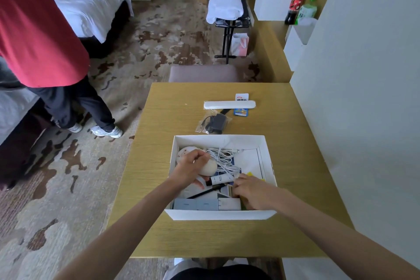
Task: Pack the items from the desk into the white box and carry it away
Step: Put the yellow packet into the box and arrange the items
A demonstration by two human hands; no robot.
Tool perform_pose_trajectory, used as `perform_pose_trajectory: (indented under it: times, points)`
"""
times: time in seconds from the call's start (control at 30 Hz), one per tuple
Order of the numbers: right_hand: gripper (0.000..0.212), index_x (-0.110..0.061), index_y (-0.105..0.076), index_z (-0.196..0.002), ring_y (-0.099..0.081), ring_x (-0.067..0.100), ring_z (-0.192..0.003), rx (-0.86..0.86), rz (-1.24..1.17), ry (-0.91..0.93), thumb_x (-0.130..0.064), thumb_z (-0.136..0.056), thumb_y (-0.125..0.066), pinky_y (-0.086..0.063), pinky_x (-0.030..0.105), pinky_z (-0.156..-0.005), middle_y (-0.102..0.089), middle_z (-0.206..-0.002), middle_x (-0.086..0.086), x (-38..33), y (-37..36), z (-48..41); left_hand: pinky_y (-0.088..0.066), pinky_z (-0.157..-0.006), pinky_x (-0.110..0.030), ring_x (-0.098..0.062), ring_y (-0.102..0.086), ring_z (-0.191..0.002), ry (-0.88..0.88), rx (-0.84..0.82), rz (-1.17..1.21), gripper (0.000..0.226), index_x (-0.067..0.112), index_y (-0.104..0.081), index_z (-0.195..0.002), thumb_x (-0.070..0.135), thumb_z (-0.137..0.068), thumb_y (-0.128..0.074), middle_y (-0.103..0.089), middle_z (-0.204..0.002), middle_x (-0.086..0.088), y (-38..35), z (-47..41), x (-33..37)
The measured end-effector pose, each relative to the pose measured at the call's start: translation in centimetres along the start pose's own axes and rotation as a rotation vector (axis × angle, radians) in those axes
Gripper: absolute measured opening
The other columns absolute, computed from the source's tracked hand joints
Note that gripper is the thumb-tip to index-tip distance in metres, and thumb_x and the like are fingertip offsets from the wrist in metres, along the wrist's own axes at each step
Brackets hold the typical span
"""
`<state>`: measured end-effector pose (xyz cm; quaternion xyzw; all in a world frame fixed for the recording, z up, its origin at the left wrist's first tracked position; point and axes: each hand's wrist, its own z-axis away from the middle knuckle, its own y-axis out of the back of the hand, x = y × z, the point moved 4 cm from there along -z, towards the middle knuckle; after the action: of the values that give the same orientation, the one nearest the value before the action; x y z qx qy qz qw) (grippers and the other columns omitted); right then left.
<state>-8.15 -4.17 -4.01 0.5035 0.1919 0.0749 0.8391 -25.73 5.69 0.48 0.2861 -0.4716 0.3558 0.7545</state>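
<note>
The white box [218,140] stands open on the wooden desk [163,120]. Both my hands are inside it. My left hand [191,169] grips a round beige ball-like object [209,168] at the box's left. My right hand [250,191] has its fingers curled at the end of a small white tube [221,179] near the box's right side. Also in the box lie a coiled white cable [223,159], a black pen [206,192] and grey-and-white packages [204,204]. Beyond the box on the desk lie a bagged black charger [214,123], a long white bar [229,105] and small cards [241,104].
A person in a red top and dark trousers [38,29] stands on the carpet at left, beside a bed [86,4]. A chair [204,73] is pushed in at the desk's far side. A white wall [363,98] runs along the right; bottles and white boxes [295,4] sit on a far counter.
</note>
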Motion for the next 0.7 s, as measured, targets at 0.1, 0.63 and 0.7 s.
perform_pose_trajectory:
  times: [0.1,0.63,0.7]
  points:
    - [0.045,-0.013,-0.060,-0.123,-0.042,0.020,-0.114,0.072,-0.037,-0.038,0.006,-0.083,-0.054,-0.042,0.034,-0.095,-0.052,-0.122,0.003,0.8,0.2,0.6,-0.052,-0.043,-0.028,-0.019,-0.068,-0.062,-0.004,-0.010,-0.003,0.019,0.019,-0.060,-0.099,0.036,-0.093,-0.055,-0.066,-0.099,-0.014,0.0,-0.2,-0.1]
    - [0.034,-0.024,-0.062,-0.113,-0.061,0.007,-0.095,0.337,-0.461,-0.233,-0.044,-0.085,-0.067,-0.047,0.017,-0.076,-0.063,-0.106,-0.009,1.2,6.0,1.3,-0.056,-0.045,-0.032,-0.026,-0.073,-0.072,-0.027,-0.025,-0.004,0.013,0.026,-0.063,-0.093,0.039,-0.087,-0.062,-0.063,-0.099,-0.005,0.3,-1.2,-0.4]
    - [0.043,-0.033,-0.062,-0.110,-0.064,0.000,-0.087,0.425,-0.730,-0.242,-0.057,-0.075,-0.071,-0.048,0.012,-0.066,-0.066,-0.100,-0.015,-0.2,7.3,0.9,-0.060,-0.055,-0.041,-0.026,-0.069,-0.082,-0.057,0.008,-0.059,0.009,0.031,-0.063,-0.087,0.039,-0.083,-0.066,-0.057,-0.096,-0.004,0.3,-1.2,-0.7]
